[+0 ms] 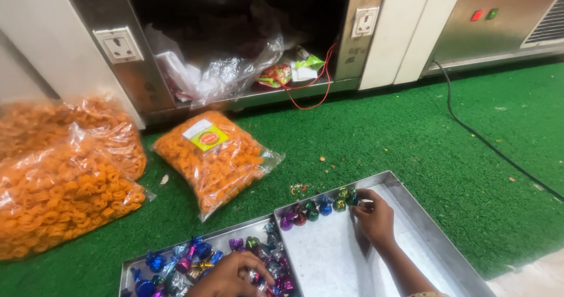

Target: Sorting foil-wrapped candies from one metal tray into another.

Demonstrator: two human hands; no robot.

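Far left there's a pile of big clear bags of orange ring snacks (61, 173) sitting on the green turf floor (411, 150), and just right of them a smaller snack bag with a yellow label (214, 156) lies flat on its own. Behind it is an open steel cabinet shelf (247, 44) stuffed with crumpled clear plastic (223, 74), a couple of small colourful packets and a loop of red wire (311, 85).

Down front there are two steel trays side by side, touching. The left tray (132, 262) is heaped with foil-wrapped candies (194, 259) in blue, purple, green and silver. The left hand (229, 276) is down in that heap at the bottom edge of the shot, fingers curled in around some wrapped pieces, though I can't tell exactly how many it's got pinched.

The right tray (405, 215) is mostly bare metal, with a row of candies (317, 206) lined up along its far rim. The right hand (373, 217) is at the right end of that row, fingertips pinched together on a wrapped candy (355, 200) right by the rim.

Further right, a black cable (482, 138) runs across the turf toward a steel machine with a red and a green light (505, 15).
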